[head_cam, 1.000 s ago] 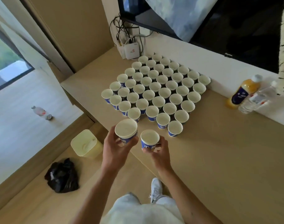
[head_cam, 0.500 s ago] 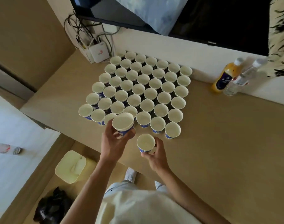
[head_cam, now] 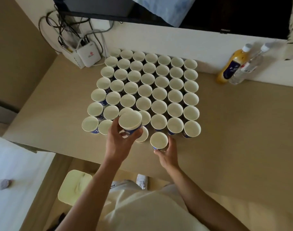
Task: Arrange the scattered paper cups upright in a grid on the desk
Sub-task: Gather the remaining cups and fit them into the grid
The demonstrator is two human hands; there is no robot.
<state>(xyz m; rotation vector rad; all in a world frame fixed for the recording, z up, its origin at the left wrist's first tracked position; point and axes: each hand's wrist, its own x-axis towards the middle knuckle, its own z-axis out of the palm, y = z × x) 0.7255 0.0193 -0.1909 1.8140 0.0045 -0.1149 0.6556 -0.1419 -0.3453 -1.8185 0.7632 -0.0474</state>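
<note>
On the floor at the near left, below the beige wooden surface, stands a pale yellow plastic bin. At the surface's far left corner a white plastic router box with a small red logo sits under a tangle of grey cables. The grid of white paper cups with blue bands fills the middle of the surface, every cup upright with its mouth up. The left hand has its fingers curled round one raised white-and-blue paper cup, held upright above the grid's near row and hiding the cups under it. Just to the right, the right hand wraps its fingers round a second white-and-blue paper cup, upright just in front of the near row. At the far right, against the wall, stand an orange juice bottle with a dark blue label and a clear plastic water bottle, touching. The print on cups, router and bottles is too blurred to read.
</note>
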